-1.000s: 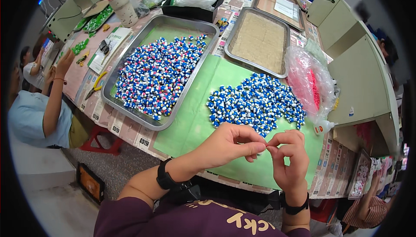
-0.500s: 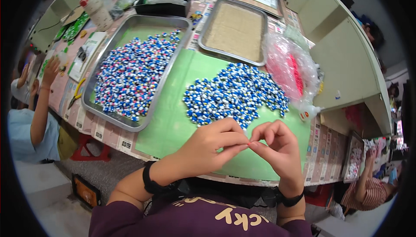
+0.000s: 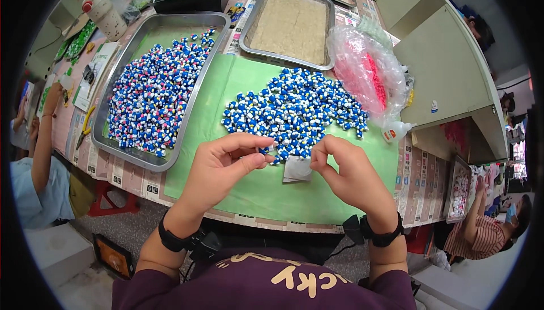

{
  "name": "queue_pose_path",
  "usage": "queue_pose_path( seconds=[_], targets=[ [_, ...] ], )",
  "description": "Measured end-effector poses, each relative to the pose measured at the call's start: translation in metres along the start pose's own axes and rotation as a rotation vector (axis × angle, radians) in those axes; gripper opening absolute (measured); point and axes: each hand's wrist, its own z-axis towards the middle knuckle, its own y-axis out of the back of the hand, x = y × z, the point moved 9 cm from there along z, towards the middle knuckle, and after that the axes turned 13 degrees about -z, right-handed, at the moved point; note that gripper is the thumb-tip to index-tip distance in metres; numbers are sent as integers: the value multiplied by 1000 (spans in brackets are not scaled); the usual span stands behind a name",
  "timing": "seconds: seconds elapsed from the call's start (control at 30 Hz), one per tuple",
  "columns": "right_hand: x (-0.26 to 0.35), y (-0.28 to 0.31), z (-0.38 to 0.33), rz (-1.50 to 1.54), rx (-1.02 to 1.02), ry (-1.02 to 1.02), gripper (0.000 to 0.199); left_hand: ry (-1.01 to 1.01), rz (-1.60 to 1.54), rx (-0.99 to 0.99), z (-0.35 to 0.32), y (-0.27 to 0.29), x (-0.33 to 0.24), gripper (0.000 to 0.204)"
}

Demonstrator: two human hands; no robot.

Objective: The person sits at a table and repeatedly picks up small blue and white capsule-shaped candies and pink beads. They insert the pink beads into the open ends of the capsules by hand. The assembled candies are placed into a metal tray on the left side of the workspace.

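Note:
My left hand (image 3: 226,165) pinches a small blue and white figure (image 3: 266,151) between thumb and forefinger, just at the near edge of a loose pile of the same figures (image 3: 294,109) on a green mat (image 3: 226,111). My right hand (image 3: 348,177) hovers a short way to the right with thumb and forefinger pinched together; I see nothing between them. A small grey square pad (image 3: 297,169) lies on the mat between the two hands.
A metal tray (image 3: 195,92) full of blue, white and pink figures lies to the left. Behind are a tray of beige material (image 3: 292,24), a clear bag of pink pieces (image 3: 368,75) and a small glue bottle (image 3: 395,133). Other people sit at far left (image 3: 34,185) and lower right (image 3: 481,236).
My hands were joined fingertip to fingertip over the mat; now they have drawn apart, the left keeping the small figure. The view has shifted closer to the pile.

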Motion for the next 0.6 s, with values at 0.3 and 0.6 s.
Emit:
queue_pose_path(
  seconds=[0.3,0.6],
  targets=[
    [11,19,-3,266,-162,-1,19,5,-123,5,5,-11,2,27],
    [31,29,-8,577,-408,87,25,-64,-163,7,9,-39,0,24]
  ],
)
